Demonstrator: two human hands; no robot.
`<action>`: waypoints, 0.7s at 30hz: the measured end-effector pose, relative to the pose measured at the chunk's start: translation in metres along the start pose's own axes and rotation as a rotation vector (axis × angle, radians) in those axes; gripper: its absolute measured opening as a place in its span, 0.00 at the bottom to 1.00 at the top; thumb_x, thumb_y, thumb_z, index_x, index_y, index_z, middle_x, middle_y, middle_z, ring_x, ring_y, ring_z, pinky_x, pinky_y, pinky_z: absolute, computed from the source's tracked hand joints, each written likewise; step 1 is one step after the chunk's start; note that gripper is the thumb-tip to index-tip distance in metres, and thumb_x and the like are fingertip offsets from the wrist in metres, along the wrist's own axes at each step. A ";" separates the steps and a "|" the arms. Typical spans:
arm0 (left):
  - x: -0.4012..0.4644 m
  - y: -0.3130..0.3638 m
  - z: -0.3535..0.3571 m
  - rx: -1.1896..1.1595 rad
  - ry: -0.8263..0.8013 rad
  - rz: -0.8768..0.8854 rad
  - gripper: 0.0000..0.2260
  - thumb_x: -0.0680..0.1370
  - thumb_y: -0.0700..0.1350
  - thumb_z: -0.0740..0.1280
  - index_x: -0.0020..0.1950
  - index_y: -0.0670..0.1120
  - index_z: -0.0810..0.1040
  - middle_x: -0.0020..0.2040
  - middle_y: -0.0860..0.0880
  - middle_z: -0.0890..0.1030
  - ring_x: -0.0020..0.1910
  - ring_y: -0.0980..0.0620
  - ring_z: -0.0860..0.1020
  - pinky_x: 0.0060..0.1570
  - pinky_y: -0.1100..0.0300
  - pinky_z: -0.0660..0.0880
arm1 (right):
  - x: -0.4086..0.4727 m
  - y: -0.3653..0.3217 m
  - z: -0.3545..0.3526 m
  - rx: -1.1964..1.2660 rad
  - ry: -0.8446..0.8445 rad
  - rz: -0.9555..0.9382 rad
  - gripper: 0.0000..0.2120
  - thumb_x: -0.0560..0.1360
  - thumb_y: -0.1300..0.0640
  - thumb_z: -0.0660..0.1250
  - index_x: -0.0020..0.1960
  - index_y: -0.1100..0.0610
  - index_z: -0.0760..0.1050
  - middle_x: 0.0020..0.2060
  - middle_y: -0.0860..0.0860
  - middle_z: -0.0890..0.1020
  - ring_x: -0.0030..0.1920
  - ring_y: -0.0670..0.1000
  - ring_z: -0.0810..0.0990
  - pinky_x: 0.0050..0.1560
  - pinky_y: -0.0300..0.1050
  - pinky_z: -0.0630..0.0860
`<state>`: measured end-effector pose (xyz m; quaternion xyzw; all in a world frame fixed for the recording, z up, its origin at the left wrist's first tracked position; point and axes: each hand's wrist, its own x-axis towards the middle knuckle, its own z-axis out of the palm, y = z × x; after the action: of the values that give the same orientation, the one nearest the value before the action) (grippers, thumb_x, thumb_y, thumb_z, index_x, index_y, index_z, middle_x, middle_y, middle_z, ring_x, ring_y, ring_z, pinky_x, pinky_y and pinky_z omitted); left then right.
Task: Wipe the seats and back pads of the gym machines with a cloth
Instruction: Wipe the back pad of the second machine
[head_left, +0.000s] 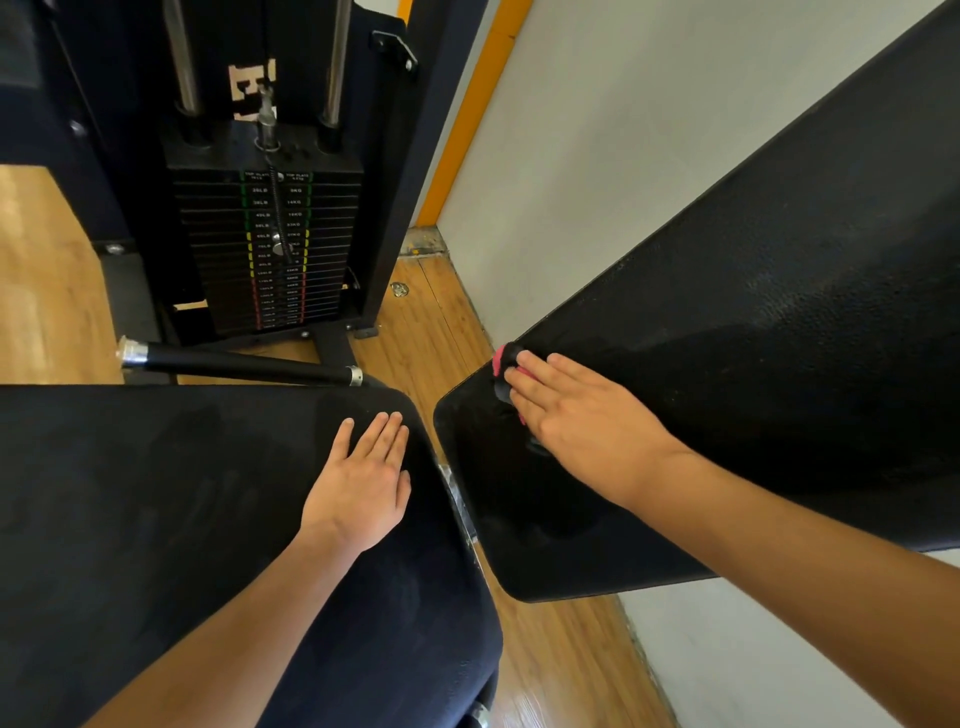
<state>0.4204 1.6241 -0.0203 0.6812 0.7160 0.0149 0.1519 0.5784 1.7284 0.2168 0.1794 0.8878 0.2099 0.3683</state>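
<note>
While right hand (582, 415) presses cloth (503, 364) | back pad (753, 312) | left hand (361, 478) flat, seat (156, 493)

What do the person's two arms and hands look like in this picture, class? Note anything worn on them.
Both forearms are bare up to the frame edge: no sleeves show. The left hand and the right hand wear no gloves, and no rings, watch, bracelets or markings are visible on the sides that show. Fingernails are short and unpainted. There are no cables or tools attached to either arm.
</note>
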 end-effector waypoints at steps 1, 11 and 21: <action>0.000 0.000 0.000 0.004 0.004 0.004 0.29 0.84 0.55 0.37 0.83 0.45 0.47 0.84 0.47 0.45 0.83 0.49 0.42 0.81 0.43 0.42 | 0.006 -0.004 0.003 0.003 0.006 0.000 0.28 0.83 0.58 0.52 0.79 0.60 0.47 0.79 0.57 0.45 0.79 0.58 0.39 0.78 0.55 0.40; 0.002 -0.001 0.002 -0.006 0.009 0.017 0.28 0.86 0.55 0.43 0.84 0.44 0.47 0.84 0.46 0.45 0.83 0.49 0.42 0.81 0.42 0.41 | 0.084 -0.053 0.022 0.065 0.027 0.024 0.26 0.83 0.57 0.51 0.79 0.61 0.51 0.79 0.58 0.52 0.79 0.57 0.45 0.78 0.55 0.45; 0.002 -0.001 0.005 -0.006 0.048 0.016 0.29 0.84 0.55 0.39 0.84 0.44 0.48 0.84 0.46 0.46 0.83 0.49 0.43 0.81 0.42 0.42 | 0.074 -0.048 0.015 -0.121 -0.017 -0.024 0.24 0.82 0.54 0.57 0.75 0.61 0.63 0.76 0.60 0.62 0.77 0.59 0.57 0.78 0.56 0.49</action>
<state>0.4206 1.6250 -0.0256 0.6860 0.7138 0.0348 0.1365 0.5326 1.7267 0.1403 0.1479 0.8724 0.2573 0.3883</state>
